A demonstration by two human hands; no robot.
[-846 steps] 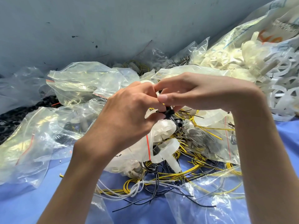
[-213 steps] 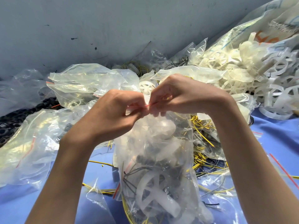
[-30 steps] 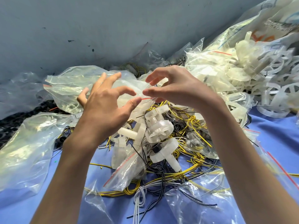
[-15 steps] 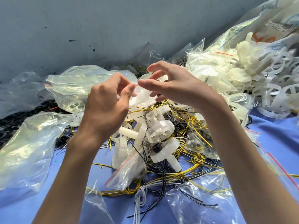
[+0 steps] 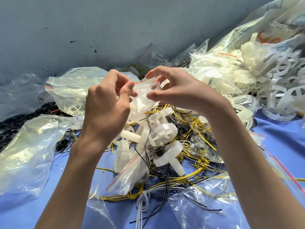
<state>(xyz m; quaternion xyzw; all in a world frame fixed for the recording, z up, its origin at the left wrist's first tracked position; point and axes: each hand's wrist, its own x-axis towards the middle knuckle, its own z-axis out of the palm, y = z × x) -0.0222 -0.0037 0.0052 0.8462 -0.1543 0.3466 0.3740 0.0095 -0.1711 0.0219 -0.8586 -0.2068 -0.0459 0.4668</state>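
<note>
A small clear zip bag (image 5: 143,95) with a red strip along its mouth hangs between both hands above the pile. My left hand (image 5: 105,106) pinches its left end between thumb and curled fingers. My right hand (image 5: 178,91) holds the right end, with the forefinger on the red strip and the thumb under the bag. Below them lie white plastic parts (image 5: 162,133) tangled with yellow and black wires (image 5: 196,128).
Clear bags, some filled, are heaped at the left (image 5: 29,152) and behind the hands (image 5: 71,86). A large heap of white plastic wheels (image 5: 270,83) fills the right. A grey wall (image 5: 115,27) closes the back. Blue cloth (image 5: 280,142) covers the table.
Since a second ago my left hand has curled from spread fingers onto the bag's left end. The small bag now hangs stretched between both hands, a little higher.
</note>
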